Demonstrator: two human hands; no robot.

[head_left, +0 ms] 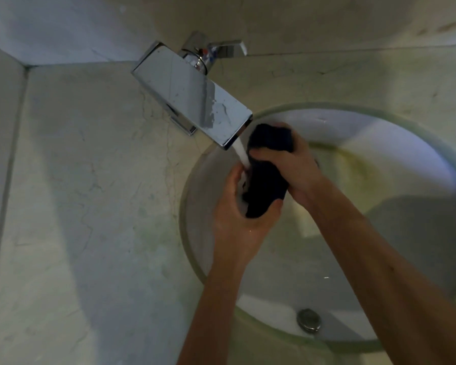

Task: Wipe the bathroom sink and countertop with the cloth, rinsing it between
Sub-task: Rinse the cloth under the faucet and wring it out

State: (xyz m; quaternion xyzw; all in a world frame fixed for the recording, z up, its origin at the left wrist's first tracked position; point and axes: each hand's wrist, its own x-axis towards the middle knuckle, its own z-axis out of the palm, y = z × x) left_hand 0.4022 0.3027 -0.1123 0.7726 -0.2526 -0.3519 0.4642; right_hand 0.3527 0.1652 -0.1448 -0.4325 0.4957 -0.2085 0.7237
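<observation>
Both hands hold a dark cloth (267, 175) over the basin of the round white sink (379, 143). Left hand (241, 219) grips the lower end of the cloth, fingers curled round it from below. Right hand (287, 167) grips the upper part, fingers wrapped over the top fold. Cloth is bunched lengthwise between the two hands. Water stream (241, 151) falls from the flat chrome spout (192, 93) and meets the cloth at its left edge, by the left thumb. Faucet handle (227, 48) sits behind the spout, pointing right. Marble countertop (90, 193) surrounds the sink rim. Metal fitting (309, 320), round, shows on the near basin wall.
</observation>
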